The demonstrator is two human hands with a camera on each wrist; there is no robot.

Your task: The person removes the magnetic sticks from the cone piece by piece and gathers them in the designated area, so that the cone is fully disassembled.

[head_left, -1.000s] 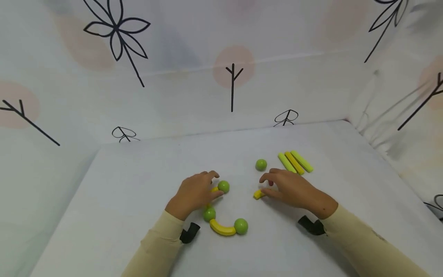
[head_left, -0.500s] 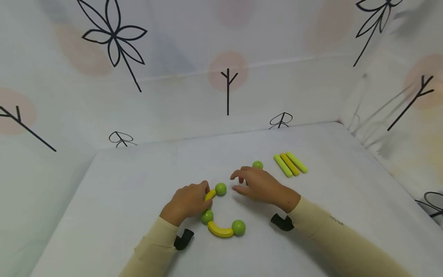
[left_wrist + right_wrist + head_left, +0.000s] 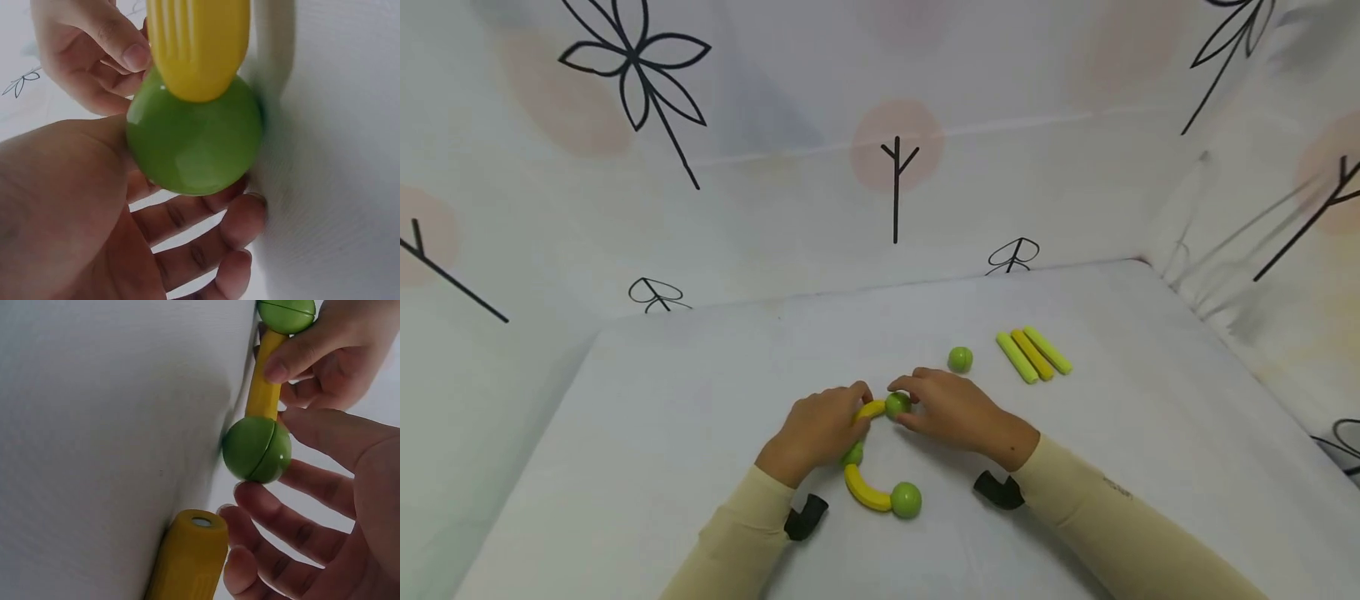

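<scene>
Green balls and curved yellow magnetic rods form a C-shaped chain on the white table. My left hand [image 3: 822, 427] pinches the upper yellow rod [image 3: 872, 409], its thumb lying along it in the right wrist view. At the chain's far end, my right hand [image 3: 957, 410] holds a green ball [image 3: 897, 406] between thumb and fingers. The middle ball [image 3: 194, 147] sits beside my left palm, joined to the lower yellow rod [image 3: 865, 490]. That rod ends at another green ball [image 3: 906, 500]. Under my right fingers lies a loose yellow rod [image 3: 190, 556], hidden in the head view.
A single green ball [image 3: 960, 359] sits just beyond my right hand. Behind it to the right, three straight rods lie side by side: a lime one [image 3: 1017, 357], a yellow one [image 3: 1032, 355] and another lime one [image 3: 1048, 350]. Patterned cloth walls surround the table.
My right hand has moved left from over the loose yellow rod to the chain's upper ball and taken hold of it. My left hand has closed on the upper rod, and that end has swung slightly right.
</scene>
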